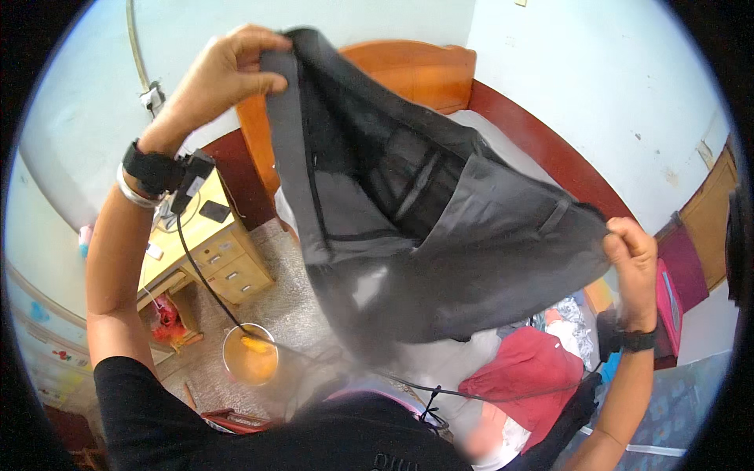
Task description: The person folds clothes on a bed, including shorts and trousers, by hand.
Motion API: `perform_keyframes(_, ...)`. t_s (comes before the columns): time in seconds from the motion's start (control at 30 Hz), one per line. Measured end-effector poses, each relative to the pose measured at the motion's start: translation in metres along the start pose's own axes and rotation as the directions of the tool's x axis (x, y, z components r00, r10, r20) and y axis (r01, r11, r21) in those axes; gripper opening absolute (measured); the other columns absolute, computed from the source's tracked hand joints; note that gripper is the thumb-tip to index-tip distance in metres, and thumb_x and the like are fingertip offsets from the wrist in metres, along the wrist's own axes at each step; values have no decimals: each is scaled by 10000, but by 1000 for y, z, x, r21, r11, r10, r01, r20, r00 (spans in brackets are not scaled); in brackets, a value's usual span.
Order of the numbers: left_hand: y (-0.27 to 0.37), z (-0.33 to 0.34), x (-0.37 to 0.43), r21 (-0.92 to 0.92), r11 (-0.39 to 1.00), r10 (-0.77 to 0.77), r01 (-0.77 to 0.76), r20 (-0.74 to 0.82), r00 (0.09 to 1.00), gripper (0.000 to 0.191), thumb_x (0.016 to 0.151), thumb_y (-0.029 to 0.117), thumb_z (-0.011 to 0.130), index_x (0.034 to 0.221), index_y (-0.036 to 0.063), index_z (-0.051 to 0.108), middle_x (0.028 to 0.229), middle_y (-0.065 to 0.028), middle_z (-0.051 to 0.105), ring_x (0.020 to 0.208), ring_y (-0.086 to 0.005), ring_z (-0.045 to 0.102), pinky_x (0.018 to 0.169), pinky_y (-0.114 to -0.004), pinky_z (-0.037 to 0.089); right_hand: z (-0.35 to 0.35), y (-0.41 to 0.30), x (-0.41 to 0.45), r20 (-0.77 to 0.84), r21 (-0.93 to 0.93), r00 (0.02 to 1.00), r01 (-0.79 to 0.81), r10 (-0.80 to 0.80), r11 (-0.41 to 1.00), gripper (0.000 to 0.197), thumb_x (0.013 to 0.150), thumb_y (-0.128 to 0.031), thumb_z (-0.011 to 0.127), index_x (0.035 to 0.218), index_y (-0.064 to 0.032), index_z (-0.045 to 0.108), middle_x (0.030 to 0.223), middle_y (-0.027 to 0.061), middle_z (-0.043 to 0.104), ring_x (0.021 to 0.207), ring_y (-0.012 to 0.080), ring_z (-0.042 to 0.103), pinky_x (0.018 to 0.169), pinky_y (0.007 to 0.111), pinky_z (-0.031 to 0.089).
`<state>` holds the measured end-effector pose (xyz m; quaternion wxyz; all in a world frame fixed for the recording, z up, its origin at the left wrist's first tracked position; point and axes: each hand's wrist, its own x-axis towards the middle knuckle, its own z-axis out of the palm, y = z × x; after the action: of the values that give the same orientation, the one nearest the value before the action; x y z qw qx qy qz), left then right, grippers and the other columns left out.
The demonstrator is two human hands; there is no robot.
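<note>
Dark grey trousers hang stretched between my two hands, with the waistband spread and the dark inside lining showing. My left hand, raised at the upper left, grips the edge of the waistband between thumb and fingers. Lower down on the right, my right hand pinches the other end of the waistband. Belt loops show on the side near my right hand. The lower part of the trousers is blurred, and the legs cannot be made out clearly.
A bed with a wooden headboard stands behind the trousers. A red garment and other clothes lie on the bed at the lower right. At left are a wooden desk and a round bucket. A black cable runs from my left wrist.
</note>
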<state>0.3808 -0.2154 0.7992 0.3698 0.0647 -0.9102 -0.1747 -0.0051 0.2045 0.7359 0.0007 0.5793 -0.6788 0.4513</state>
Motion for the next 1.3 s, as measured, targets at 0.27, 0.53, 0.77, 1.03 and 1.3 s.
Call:
perform_keyframes(0.27,-9,66,-6,58,998,9,-21,199,980,359,752,-37,767,1092,-61,656,1133,-43,587,1066,-169,611,947,-292,527,-82,-29,33,-123,-228,992,-68,40,971,288,999,-289,611,799,-93,546,763,-85,469,727,30,404,660,195,337)
perform_keyframes(0.53,-33,71,37,101,995,-20,7,125,992,118,919,110,679,957,0,695,768,7,630,789,-112,628,730,-239,507,-125,-35,46,-76,-211,993,-103,89,972,255,1023,-263,570,840,-87,595,781,-76,518,728,29,450,669,190,364)
perform_keyframes(0.77,9,59,97,-492,858,-292,145,-236,927,265,997,336,594,998,72,601,908,-54,601,798,-166,571,769,-354,499,-162,-49,52,-261,-329,963,-154,67,932,333,1045,-304,518,1133,-20,667,1041,-12,644,969,100,571,886,247,437)
perform_keyframes(1.03,-13,26,143,-82,989,-142,123,-315,938,327,909,370,699,975,60,617,834,-43,595,707,-144,556,588,-314,471,-149,-47,61,-248,-57,938,-264,243,963,310,1025,-387,556,1053,-104,680,922,-71,642,824,21,578,749,198,461)
perform_keyframes(1.3,-11,56,164,-298,916,-362,268,-330,872,268,840,228,780,939,3,672,848,-124,663,683,-203,610,556,-344,502,-150,-50,73,-296,-196,939,-241,177,950,237,1008,-314,601,1035,-85,656,899,-41,632,812,31,578,740,190,469)
